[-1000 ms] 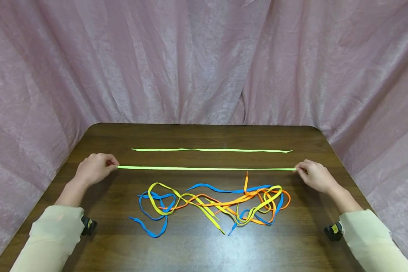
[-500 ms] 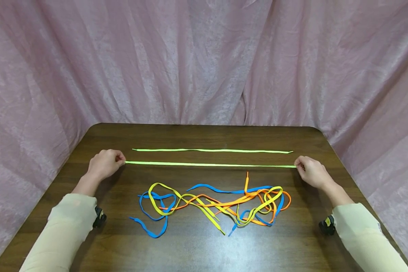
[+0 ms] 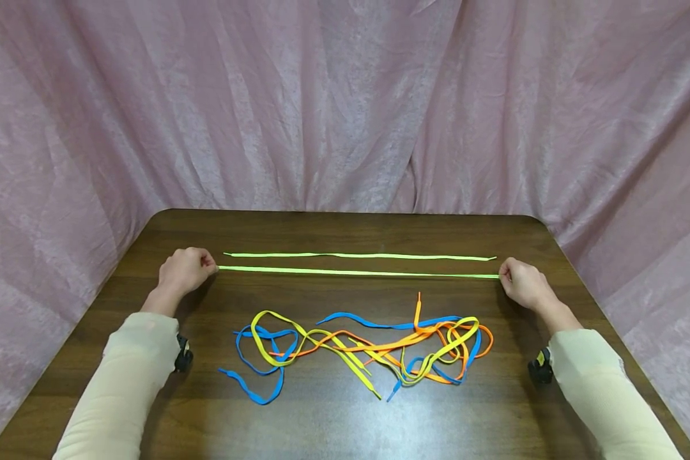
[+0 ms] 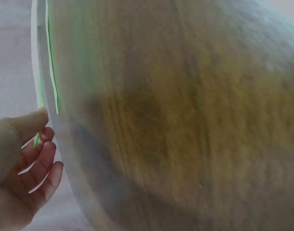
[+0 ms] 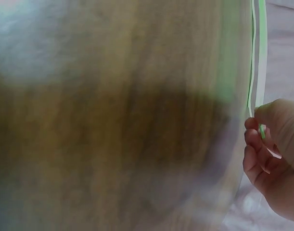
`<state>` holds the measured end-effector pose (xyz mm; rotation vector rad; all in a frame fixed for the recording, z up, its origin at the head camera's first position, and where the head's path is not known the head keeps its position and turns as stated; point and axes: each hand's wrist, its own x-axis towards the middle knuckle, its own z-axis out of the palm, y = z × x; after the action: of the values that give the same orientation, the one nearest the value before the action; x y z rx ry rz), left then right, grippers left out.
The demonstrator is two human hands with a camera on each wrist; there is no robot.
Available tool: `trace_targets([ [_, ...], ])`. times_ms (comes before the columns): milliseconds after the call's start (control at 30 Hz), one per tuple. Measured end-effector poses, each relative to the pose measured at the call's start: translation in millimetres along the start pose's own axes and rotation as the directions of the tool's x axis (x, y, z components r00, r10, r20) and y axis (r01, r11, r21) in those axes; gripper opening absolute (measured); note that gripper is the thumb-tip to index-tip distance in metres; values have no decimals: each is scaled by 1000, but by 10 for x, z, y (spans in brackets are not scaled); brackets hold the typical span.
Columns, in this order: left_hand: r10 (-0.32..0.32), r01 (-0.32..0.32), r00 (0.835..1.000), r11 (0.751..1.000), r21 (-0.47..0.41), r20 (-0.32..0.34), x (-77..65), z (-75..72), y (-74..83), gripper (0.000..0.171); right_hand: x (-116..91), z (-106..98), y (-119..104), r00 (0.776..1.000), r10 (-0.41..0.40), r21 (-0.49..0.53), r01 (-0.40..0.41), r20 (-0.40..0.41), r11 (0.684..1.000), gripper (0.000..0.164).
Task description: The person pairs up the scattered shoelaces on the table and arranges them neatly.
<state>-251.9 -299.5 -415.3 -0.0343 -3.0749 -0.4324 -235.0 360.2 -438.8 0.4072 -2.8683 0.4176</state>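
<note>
A neon green shoelace [image 3: 345, 273] is stretched straight between my two hands. My left hand [image 3: 185, 271] pinches one end between thumb and forefinger, and the tip pokes out below the thumb in the left wrist view. At the other end my right hand [image 3: 524, 283] pinches the lace the same way; its tip [image 5: 262, 132] shows inside the fingers in the right wrist view. Just beyond it, a second neon green shoelace [image 3: 374, 256] lies nearly straight across the table, roughly parallel to the held one.
Nearer to me lies a loose tangle of blue [image 3: 356, 319], orange [image 3: 418, 313] and yellow shoelaces [image 3: 260, 338] on the brown wooden table [image 3: 299, 428]. A pink curtain [image 3: 345, 115] hangs behind the table's far edge.
Both hands have carried the taut green shoelace away from me, closer to the lace lying at the back. The left hand has also shifted right. The tangled laces stay put.
</note>
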Motion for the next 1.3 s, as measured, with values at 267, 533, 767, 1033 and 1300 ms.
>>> trace_targets([
  [267, -45, 45, 999, 999, -22, 3, 78, -4, -10, 13, 150, -3, 5, 997, 63, -39, -61, 52, 997, 4],
  [533, -106, 107, 994, 993, -47, 13, 147, 1, -11, 18, 272, -17, 20, 989, 132, -55, -128, 69, 990, 7],
  [767, -127, 127, 992, 991, -51, 16, 176, 10, 22, 21, 353, -18, 48, 969, 213, -57, -207, 125, 977, 11],
  [1033, -135, 136, 990, 990, -47, 29, 235, 86, 26, 18, 368, 49, 67, 956, 253, -58, -247, 151, 967, 11],
  [1300, -145, 146, 989, 989, -38, 31, 266, 115, 64, 17, 380, 69, 70, 951, 270, -61, -264, 151, 963, 12],
])
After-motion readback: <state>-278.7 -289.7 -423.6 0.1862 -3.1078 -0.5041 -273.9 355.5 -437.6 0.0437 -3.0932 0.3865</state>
